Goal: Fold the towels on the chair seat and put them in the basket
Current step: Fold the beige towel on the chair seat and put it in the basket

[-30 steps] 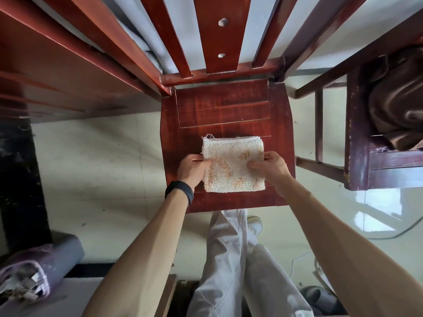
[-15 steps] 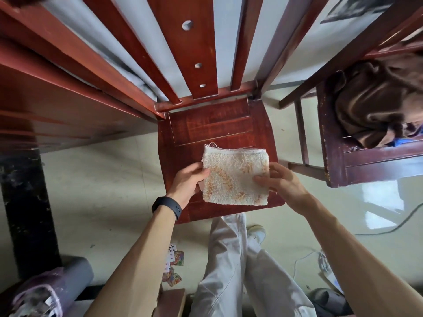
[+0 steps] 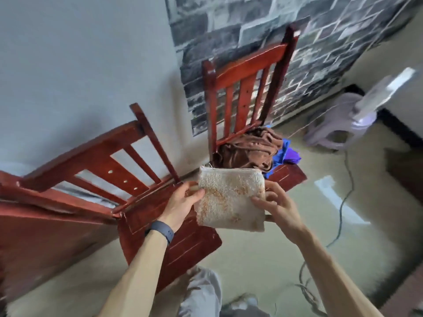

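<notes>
A folded cream towel [image 3: 230, 197] with an orange leaf pattern is lifted off the near red wooden chair's seat [image 3: 174, 239]. My left hand [image 3: 180, 202] grips its left edge, thumb on top. My right hand [image 3: 278, 204] pinches its right side, fingers curled over the top and thumb beneath. On the second red chair [image 3: 242, 88] behind lies a heap of brown towels [image 3: 249, 152] with a blue cloth [image 3: 286, 154] beside it. No basket is in view.
A lilac plastic stool or basket-like object [image 3: 329, 131] stands on the floor at the right, blurred. A grey cable [image 3: 343, 202] runs over the pale tiled floor. White wall at left, brick-pattern wall behind. My legs [image 3: 201, 294] are below.
The folded towel has been picked up off the near chair seat with both hands. My head has swung up and right, bringing the second chair and the wall into view.
</notes>
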Motion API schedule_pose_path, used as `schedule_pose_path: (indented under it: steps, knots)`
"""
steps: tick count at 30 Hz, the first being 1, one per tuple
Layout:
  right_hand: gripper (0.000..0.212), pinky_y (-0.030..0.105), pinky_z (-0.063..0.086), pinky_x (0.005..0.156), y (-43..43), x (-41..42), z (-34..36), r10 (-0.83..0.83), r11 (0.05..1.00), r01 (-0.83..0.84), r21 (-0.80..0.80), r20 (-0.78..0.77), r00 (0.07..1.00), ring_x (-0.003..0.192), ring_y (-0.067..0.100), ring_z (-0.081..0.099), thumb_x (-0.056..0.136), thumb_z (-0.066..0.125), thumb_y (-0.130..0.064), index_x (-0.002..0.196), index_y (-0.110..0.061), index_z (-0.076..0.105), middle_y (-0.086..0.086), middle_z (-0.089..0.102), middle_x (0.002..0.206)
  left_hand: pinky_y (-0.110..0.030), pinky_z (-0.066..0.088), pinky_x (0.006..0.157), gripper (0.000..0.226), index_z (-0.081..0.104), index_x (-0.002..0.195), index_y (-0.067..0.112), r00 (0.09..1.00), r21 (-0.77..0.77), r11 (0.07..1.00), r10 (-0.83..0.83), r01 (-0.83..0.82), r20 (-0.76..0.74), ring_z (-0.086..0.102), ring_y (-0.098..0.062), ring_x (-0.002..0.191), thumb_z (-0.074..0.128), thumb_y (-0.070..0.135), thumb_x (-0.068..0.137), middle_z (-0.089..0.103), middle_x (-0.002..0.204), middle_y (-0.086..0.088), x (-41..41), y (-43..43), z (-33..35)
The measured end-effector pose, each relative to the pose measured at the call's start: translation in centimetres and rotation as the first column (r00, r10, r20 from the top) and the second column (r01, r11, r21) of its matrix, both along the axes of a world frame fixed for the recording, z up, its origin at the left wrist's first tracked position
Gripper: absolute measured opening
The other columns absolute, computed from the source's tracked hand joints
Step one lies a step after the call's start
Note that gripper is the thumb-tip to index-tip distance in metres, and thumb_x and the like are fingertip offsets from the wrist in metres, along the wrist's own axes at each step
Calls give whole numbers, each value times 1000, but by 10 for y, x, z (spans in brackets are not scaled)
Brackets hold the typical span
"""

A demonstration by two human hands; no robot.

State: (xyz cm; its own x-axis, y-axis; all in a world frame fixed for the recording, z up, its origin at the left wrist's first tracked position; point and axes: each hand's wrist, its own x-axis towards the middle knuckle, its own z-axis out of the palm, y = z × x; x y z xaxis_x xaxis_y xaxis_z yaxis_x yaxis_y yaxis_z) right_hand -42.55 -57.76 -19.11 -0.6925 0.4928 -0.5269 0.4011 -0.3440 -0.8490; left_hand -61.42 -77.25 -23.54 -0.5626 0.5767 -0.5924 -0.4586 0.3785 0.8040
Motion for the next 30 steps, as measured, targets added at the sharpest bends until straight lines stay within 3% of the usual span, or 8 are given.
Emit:
schedule_pose_path:
  steps: [4,10,12,15,19,24,27,30]
  knots:
    - [32,48,59,74,51,87,65,-160,982,168,91,-82,984,84,12,70,87,72,-6,112,-25,65,-7,62,74,-46,53,92,31,66,109,35,981,59,985,-154,162,-117,68,-22,104,77,39,80,73,105,2,55,94,75]
    - [32,47,61,73,122,218,136,-423,869,457,191,-192,885,92,18,72,85,75,-10,107,-33,68,5,67,95,-50,53,94,25,64,114,26,886,122,906,-356,405,-296,67,-23,104,69,30,89,71,106,-3,153,237,158]
    - [31,46,61,70,144,254,157,-503,810,549,205,-238,831,95,21,72,86,75,-13,110,-32,68,9,69,102,-41,57,87,20,64,110,28,853,155,870,-400,469,-336,70,-18,96,67,31,90,72,100,0,186,282,186]
    - [29,48,62,69,181,294,184,-586,716,653,246,-297,754,95,19,72,88,73,-15,112,-31,68,5,74,102,-34,55,79,17,65,107,29,815,199,814,-462,546,-348,68,-16,96,67,34,91,72,101,1,226,347,222]
    - [27,39,59,59,239,334,205,-657,628,734,258,-329,678,85,19,74,90,71,-17,111,-33,67,2,76,97,-32,49,64,46,68,114,25,758,227,729,-577,646,-303,64,-15,80,77,46,74,71,97,4,262,429,249]
    - [28,52,60,72,326,373,210,-704,557,778,290,-331,628,88,23,72,88,74,-18,108,-37,69,8,75,96,-23,51,53,32,63,108,19,688,264,636,-681,725,-252,69,-8,72,75,4,82,73,91,3,298,535,251]
    - [28,54,61,73,385,388,213,-717,538,794,285,-341,608,92,25,73,90,71,-14,111,-32,69,11,74,99,-19,50,50,28,62,105,21,685,281,624,-676,729,-272,69,-5,72,70,3,85,72,96,1,316,609,252]
    - [28,50,61,71,444,401,217,-744,497,826,265,-360,563,93,24,73,90,70,-11,113,-28,68,15,73,101,-26,55,58,31,62,109,19,661,299,591,-694,749,-286,68,-14,82,71,3,84,71,99,-5,331,682,258]
